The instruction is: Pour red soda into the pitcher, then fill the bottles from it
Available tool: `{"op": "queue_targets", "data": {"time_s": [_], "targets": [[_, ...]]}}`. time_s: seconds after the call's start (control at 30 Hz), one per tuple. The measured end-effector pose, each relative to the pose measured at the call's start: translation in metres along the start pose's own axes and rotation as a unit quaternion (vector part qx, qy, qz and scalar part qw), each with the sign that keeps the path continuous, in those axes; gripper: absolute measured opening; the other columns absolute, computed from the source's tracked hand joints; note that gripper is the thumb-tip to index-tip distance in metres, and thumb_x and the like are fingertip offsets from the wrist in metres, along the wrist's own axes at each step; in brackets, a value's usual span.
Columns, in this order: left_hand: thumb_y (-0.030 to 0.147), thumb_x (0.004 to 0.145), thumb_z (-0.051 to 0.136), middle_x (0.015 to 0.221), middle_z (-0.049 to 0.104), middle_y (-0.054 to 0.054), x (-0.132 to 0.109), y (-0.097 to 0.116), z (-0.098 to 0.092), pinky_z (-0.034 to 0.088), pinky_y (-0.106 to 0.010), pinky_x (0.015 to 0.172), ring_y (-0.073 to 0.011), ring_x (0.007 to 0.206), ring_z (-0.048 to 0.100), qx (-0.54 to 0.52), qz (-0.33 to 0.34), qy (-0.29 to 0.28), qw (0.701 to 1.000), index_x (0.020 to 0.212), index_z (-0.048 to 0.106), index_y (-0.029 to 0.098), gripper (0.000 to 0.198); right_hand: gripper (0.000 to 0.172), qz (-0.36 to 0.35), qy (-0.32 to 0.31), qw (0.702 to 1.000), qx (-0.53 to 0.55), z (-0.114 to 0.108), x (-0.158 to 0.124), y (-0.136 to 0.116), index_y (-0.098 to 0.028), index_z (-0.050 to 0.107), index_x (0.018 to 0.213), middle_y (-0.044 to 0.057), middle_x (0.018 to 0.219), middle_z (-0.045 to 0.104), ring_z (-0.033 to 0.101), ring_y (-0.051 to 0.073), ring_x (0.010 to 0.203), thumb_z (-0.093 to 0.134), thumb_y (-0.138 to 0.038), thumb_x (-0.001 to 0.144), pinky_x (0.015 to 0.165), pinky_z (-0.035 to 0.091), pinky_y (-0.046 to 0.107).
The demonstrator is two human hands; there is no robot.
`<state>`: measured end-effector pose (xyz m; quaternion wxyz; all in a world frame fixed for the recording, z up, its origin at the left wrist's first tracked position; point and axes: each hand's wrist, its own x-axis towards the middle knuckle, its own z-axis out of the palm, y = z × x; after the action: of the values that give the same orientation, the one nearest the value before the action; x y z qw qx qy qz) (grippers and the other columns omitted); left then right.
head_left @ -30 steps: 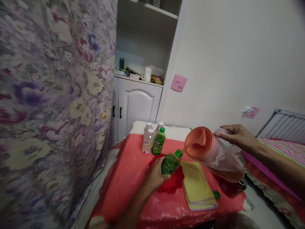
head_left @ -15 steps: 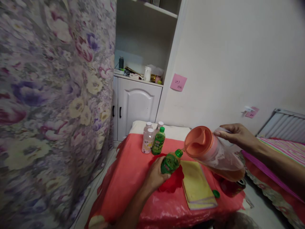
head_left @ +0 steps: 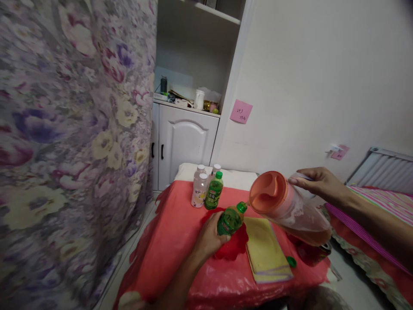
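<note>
My left hand (head_left: 210, 236) is wrapped round a green-labelled drink bottle (head_left: 229, 221), tilted with its uncapped mouth to the right. In my right hand (head_left: 314, 181) is the handle of a clear pitcher (head_left: 295, 213) with an orange lid (head_left: 268, 192). The pitcher lies tipped to the left, brownish liquid inside, its spout at the bottle's mouth. Beneath the bottle sits a red scalloped bowl (head_left: 234, 249), partly hidden by my left hand. A green cap (head_left: 291, 261) lies beside a folded yellow cloth (head_left: 267, 254).
Behind the bowl stand a capped green bottle (head_left: 214, 191) and several clear white-capped bottles (head_left: 199, 191). A dark red can (head_left: 312, 253) lies under the pitcher on the red-covered table (head_left: 174, 232). A floral curtain (head_left: 77, 150) hangs at left; a bed (head_left: 387, 202) is at right.
Both hands, the bottle and the pitcher keep nearly the same pose. The whole view has shifted very slightly.
</note>
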<state>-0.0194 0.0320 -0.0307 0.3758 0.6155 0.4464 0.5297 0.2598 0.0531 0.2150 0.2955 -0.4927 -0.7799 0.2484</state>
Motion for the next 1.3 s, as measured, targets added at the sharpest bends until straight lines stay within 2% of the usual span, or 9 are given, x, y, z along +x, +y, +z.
{"op": "queue_targets", "data": {"time_s": [0.23,0.4,0.6,0.73,0.87,1.3], "targets": [[0.004,0.058,0.065,0.123,0.064,-0.007,0.001,-0.006,0.001,0.047,-0.04,0.097,-0.0268,0.11,0.06,-0.001,0.003,-0.004,1.0,0.119,0.06,0.019,0.063,0.049,-0.007,-0.006,1.0,0.004,-0.001,0.0,-0.002,-0.019,0.07,0.066,0.001,0.064,0.061,0.054,0.016,0.063,0.073,-0.068,0.069,0.058,0.042,0.027],[0.003,0.058,0.064,0.122,0.065,-0.007,0.001,-0.006,0.001,0.047,-0.039,0.097,-0.0265,0.11,0.06,-0.003,0.001,-0.003,1.0,0.119,0.06,0.02,0.063,0.052,0.001,0.003,1.0,0.0,-0.001,0.0,-0.001,-0.019,0.07,0.065,-0.001,0.059,0.058,0.049,0.013,0.054,0.073,-0.071,0.067,0.049,0.036,0.025],[0.003,0.057,0.063,0.122,0.065,-0.007,0.002,-0.008,0.002,0.047,-0.039,0.097,-0.026,0.11,0.06,-0.007,-0.001,-0.003,1.0,0.119,0.06,0.019,0.065,0.051,0.006,0.002,1.0,0.003,-0.001,-0.001,-0.003,-0.019,0.07,0.067,-0.001,0.061,0.06,0.053,0.014,0.059,0.073,-0.069,0.067,0.056,0.04,0.025],[0.003,0.056,0.063,0.124,0.064,-0.008,0.002,-0.006,0.002,0.046,-0.038,0.098,-0.026,0.112,0.06,-0.006,-0.003,-0.003,1.0,0.121,0.059,0.018,0.067,0.051,0.002,-0.001,1.0,-0.002,-0.001,-0.002,-0.005,-0.019,0.07,0.067,-0.001,0.061,0.06,0.052,0.014,0.059,0.072,-0.07,0.069,0.057,0.039,0.026],[0.002,0.056,0.062,0.124,0.065,-0.008,0.002,-0.003,0.002,0.046,-0.039,0.099,-0.0261,0.112,0.06,-0.001,-0.009,-0.005,1.0,0.122,0.059,0.018,0.068,0.05,-0.009,-0.01,1.0,-0.005,-0.002,0.001,0.001,-0.018,0.069,0.068,-0.001,0.063,0.061,0.053,0.016,0.062,0.072,-0.068,0.071,0.06,0.039,0.027],[0.002,0.055,0.062,0.125,0.064,-0.009,0.003,-0.001,0.002,0.045,-0.04,0.101,-0.0265,0.114,0.059,0.008,-0.022,-0.009,1.0,0.124,0.059,0.018,0.071,0.049,-0.014,-0.021,0.999,-0.023,-0.006,0.006,0.009,-0.017,0.069,0.072,0.001,0.066,0.061,0.054,0.017,0.064,0.07,-0.066,0.074,0.06,0.04,0.027]]}}
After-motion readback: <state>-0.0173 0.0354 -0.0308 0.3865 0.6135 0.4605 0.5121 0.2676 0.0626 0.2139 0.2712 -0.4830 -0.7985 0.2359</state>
